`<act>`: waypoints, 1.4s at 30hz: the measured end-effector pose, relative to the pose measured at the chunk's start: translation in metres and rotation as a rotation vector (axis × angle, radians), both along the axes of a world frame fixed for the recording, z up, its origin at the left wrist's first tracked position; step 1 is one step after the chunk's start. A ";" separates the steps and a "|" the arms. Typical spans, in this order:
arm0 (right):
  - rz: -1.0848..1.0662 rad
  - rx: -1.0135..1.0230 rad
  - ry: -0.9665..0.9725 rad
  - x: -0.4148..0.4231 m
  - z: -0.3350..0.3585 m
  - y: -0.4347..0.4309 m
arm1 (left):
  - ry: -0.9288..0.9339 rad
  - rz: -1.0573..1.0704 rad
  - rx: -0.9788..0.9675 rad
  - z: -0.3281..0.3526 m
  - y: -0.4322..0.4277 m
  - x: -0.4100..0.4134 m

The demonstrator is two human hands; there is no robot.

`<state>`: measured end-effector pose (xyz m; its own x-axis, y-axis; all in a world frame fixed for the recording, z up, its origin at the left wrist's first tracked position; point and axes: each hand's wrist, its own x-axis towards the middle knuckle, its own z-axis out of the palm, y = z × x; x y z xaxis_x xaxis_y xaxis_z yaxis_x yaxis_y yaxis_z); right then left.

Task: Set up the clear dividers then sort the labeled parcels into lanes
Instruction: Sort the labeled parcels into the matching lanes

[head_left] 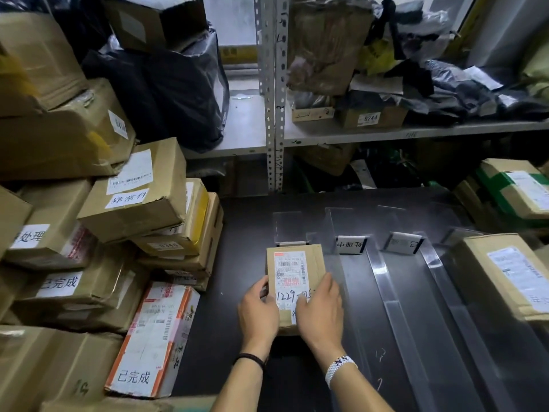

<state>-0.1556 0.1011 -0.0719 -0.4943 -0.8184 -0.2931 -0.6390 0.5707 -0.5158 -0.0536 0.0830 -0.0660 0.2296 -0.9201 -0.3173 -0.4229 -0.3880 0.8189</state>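
A small brown labeled parcel (294, 272) lies flat on the dark table (237, 292) in the leftmost lane, its white label with handwritten numbers facing up. My left hand (258, 315) grips its left edge and my right hand (320, 313) rests on its near right part. Clear dividers (383, 272) stand upright to the right, forming lanes. Small lane label cards (350, 244) stand at the lanes' far ends. A larger labeled box (505, 275) sits in the rightmost lane.
A heap of labeled cardboard boxes (130, 197) fills the left side, down to an orange-and-white box (154, 337) beside the table. Metal shelving (273, 114) with bags and parcels rises behind. More boxes (517, 185) are stacked at the far right.
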 end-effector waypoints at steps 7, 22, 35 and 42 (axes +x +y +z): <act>0.172 0.014 0.168 0.011 0.003 0.007 | 0.036 0.010 0.012 0.003 -0.002 -0.003; 0.358 0.013 -0.492 0.158 0.024 0.000 | -0.282 0.156 0.139 0.066 -0.005 0.138; 0.126 0.243 -0.735 0.222 -0.012 -0.016 | -0.531 0.024 0.425 0.055 -0.029 0.203; 0.091 0.196 -0.838 0.215 -0.019 -0.016 | -0.657 -0.114 0.448 0.046 -0.020 0.202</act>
